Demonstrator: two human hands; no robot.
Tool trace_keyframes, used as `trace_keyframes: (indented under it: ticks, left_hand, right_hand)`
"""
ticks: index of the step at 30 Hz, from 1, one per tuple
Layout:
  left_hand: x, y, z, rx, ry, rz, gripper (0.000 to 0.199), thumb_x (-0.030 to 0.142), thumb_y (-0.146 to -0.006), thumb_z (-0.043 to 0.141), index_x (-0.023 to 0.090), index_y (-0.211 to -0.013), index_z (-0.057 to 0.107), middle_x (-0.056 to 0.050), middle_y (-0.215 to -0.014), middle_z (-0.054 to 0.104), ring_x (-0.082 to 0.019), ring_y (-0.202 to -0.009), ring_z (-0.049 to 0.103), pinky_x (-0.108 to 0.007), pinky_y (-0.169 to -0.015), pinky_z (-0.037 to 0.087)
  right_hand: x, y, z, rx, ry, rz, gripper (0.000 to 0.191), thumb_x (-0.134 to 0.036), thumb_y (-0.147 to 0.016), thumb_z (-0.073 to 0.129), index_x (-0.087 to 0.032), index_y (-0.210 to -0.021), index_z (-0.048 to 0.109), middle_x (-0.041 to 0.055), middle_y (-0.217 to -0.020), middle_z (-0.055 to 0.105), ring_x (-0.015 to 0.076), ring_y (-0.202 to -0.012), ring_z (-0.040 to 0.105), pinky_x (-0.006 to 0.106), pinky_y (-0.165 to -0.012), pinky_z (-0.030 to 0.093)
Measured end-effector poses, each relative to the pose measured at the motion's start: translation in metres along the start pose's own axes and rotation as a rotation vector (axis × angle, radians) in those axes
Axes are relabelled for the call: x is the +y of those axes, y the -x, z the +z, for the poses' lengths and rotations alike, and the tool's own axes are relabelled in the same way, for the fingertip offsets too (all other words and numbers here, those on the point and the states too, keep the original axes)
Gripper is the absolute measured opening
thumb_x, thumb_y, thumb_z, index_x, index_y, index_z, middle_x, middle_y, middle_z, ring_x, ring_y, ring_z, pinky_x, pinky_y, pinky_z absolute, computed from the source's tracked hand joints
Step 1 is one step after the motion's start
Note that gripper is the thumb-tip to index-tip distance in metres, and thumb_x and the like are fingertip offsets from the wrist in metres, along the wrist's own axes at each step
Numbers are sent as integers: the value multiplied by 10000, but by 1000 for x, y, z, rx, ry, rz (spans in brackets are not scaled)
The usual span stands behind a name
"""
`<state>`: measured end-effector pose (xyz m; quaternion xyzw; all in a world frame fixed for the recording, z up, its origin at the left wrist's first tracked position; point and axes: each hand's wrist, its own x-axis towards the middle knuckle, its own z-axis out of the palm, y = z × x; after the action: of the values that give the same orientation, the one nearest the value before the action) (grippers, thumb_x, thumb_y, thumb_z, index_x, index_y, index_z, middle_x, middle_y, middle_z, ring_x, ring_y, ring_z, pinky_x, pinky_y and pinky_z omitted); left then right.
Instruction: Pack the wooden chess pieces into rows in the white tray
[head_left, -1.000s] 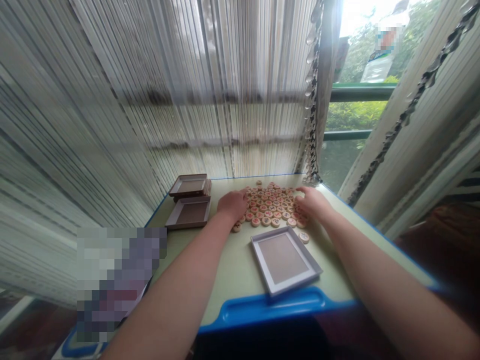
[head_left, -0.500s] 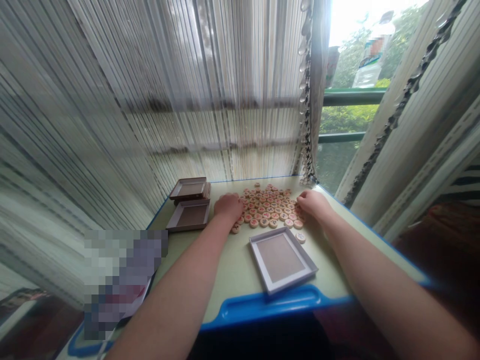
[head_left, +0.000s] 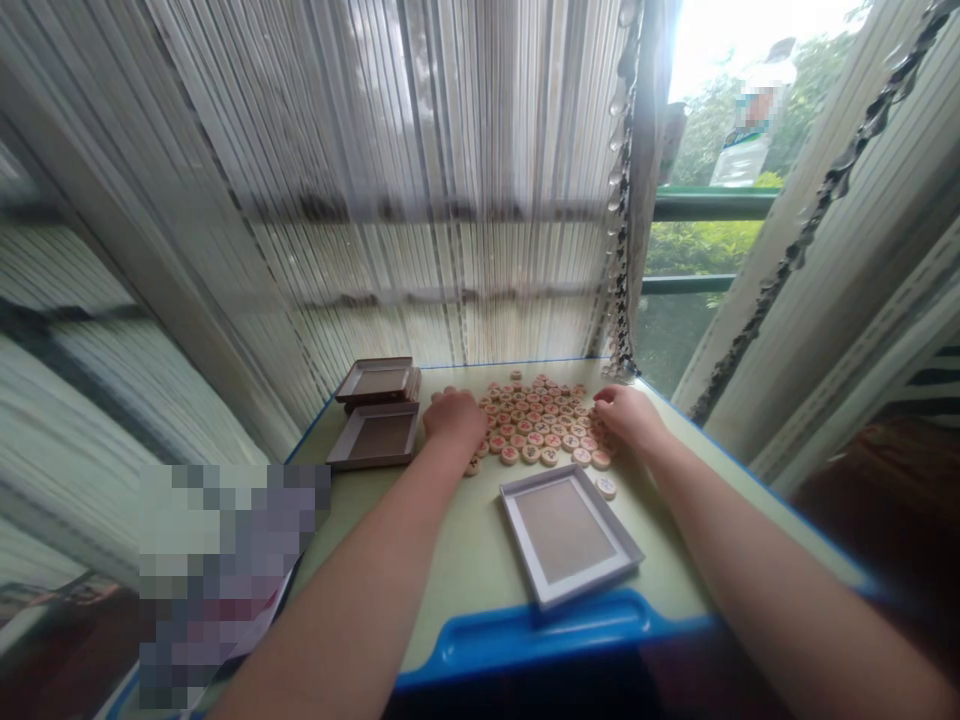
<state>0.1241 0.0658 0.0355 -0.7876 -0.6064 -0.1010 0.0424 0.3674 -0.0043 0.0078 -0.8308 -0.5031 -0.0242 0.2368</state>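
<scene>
A spread of round wooden Chinese chess pieces (head_left: 534, 425) with red and dark characters lies on the pale green table, some of them stacked or overlapping. At the left edge of the spread, my left hand (head_left: 455, 418) is down with its fingers curled, mostly hidden behind its back. Across from it, my right hand (head_left: 626, 412) rests against the right edge, fingers bent and closed together. Whether either hand holds a piece cannot be made out. Nearer me lies an open shallow box tray (head_left: 536, 562), and one single piece (head_left: 606, 487) sits by its right corner.
On the left stand another shallow tray (head_left: 409, 440) and a stacked box (head_left: 375, 380). A blurred-out item (head_left: 247, 560) lies at the table's left edge. The blue table rim (head_left: 551, 632) runs nearest me. String curtains (head_left: 420, 150) hang behind; a bottle (head_left: 750, 135) stands by the window.
The view has shifted slightly, so the table sits a little lower. Both hands stay at the sides of the spread; the right fingers show slightly more. The pieces look nearly the same.
</scene>
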Motion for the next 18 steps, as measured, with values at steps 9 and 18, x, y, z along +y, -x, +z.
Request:
trace_keyframes:
  ticks: [9,18]
  left_hand:
    - [7,4,-2,60,112,107,320,221,-814,376,172,-972,650,-132,-997,640,-263,-894,602,-360,-720,480]
    - [14,8,7,-17,121,468,278,270,-807,413,211,-905,666,-68,-1006,650,-208,-968,570,-304,-861,430]
  right_hand:
    - [-22,14,5,27,-49,-501,322,-398,-832,461,-280,-1049,668,32,-1164,604,244,-1092,454,394,-966,320]
    - [-37,24,10,-128,-122,-671,328,-325,-862,439,-208,-1096,639,44,-1147,625,196,-1095,497,338,-979,343]
